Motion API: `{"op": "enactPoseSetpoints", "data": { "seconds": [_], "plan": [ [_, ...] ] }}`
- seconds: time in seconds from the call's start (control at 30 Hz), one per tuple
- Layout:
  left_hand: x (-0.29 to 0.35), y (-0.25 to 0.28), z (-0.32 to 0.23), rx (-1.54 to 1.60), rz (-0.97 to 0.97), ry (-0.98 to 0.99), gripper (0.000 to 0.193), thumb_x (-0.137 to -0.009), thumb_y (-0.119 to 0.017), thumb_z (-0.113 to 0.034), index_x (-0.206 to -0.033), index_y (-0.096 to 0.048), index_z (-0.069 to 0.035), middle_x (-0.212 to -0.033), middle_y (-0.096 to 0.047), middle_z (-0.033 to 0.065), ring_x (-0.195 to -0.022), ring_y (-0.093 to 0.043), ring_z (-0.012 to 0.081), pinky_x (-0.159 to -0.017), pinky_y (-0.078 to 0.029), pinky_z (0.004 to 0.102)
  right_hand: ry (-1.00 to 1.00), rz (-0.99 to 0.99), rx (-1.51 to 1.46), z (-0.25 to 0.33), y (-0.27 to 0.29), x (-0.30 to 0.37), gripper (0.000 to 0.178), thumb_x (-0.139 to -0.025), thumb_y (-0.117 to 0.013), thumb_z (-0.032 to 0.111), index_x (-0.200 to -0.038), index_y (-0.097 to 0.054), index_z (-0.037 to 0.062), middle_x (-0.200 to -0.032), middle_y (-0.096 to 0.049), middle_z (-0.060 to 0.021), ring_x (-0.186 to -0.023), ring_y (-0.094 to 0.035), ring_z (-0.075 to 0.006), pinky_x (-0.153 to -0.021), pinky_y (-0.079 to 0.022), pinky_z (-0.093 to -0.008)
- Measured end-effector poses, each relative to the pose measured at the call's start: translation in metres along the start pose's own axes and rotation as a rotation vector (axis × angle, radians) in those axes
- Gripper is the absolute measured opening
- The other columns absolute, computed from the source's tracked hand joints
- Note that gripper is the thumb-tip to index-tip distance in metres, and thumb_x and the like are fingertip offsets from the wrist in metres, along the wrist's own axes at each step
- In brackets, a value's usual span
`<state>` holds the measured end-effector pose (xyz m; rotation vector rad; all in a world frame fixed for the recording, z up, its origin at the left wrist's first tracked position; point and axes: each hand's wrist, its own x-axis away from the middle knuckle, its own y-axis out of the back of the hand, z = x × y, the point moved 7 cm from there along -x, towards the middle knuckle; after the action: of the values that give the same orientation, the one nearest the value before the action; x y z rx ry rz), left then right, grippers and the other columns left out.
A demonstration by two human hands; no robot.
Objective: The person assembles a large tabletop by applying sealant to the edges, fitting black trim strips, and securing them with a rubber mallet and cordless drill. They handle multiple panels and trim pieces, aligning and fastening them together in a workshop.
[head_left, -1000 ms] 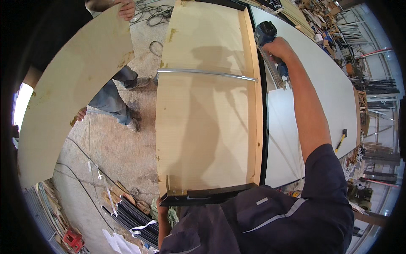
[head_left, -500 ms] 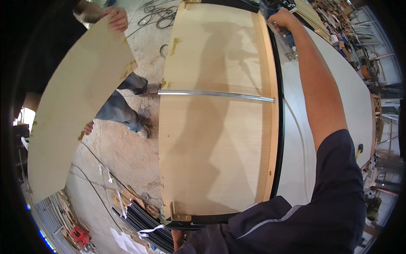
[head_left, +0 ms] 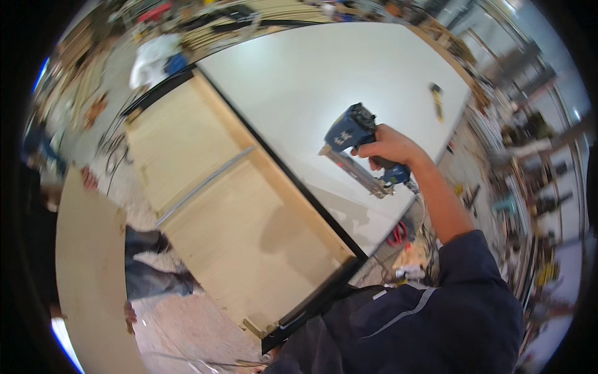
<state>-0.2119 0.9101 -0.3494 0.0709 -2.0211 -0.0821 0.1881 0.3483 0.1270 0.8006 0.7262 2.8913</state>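
- Right hand [head_left: 395, 149], right of centre: fingers wrapped around the handle of a blue nail gun [head_left: 349, 132].
- Nail gun sits in front of the white board [head_left: 268, 71], muzzle side toward frame left; a shadow falls on the board below it.
- Left hand: out of sight; cannot tell how its fingers stand.
- Pale wooden panel [head_left: 227, 249]: slants from upper left to lower centre, raised strip and black edging along its right side. It lies left of the nail gun, apart from it.
- Metal bar [head_left: 205, 186] crosses the panel near mid-length.
- Yellow-and-black tool [head_left: 438, 103] lies on the board, upper right.
- Lower left: a co-worker holds a pale sheet [head_left: 93, 268], one hand [head_left: 89, 179] at its top, another [head_left: 130, 316] on its right edge.
- Upper left: dark cable [head_left: 114, 159] coiled on the floor.
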Motion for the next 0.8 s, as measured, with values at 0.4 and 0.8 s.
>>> {"op": "enactPoseSetpoints", "data": {
  "seconds": [0.4,0.8],
  "plan": [
    [-0.077,0.032,-0.007,-0.229,0.296,-0.119,0.018,-0.095,-0.063,-0.018,-0.094,-0.064,0.000,-0.081,-0.069,0.0165,-0.060,-0.063,0.0218,-0.052,-0.049,0.0325,0.059,-1.420,0.126,-0.154,0.420,0.462,0.038,-0.086,-0.072,0.041,-0.090,-0.074,0.0030,-0.076,-0.070,-0.0092,-0.065,-0.066,-0.0182,-0.063,-0.053,-0.0351],
    [-0.013,-0.104,-0.047,-0.643,0.351,-0.102,0.033,-0.099,-0.060,-0.027,-0.101,-0.057,0.006,-0.080,-0.068,0.0174,-0.052,-0.062,0.0200,-0.043,-0.050,0.0309,0.150,-1.429,-0.156,-0.265,0.402,0.635,0.032,-0.092,-0.070,0.034,-0.099,-0.073,0.0022,-0.070,-0.065,-0.0061,-0.058,-0.061,-0.0149,-0.057,-0.053,-0.0318]
  ]
}}
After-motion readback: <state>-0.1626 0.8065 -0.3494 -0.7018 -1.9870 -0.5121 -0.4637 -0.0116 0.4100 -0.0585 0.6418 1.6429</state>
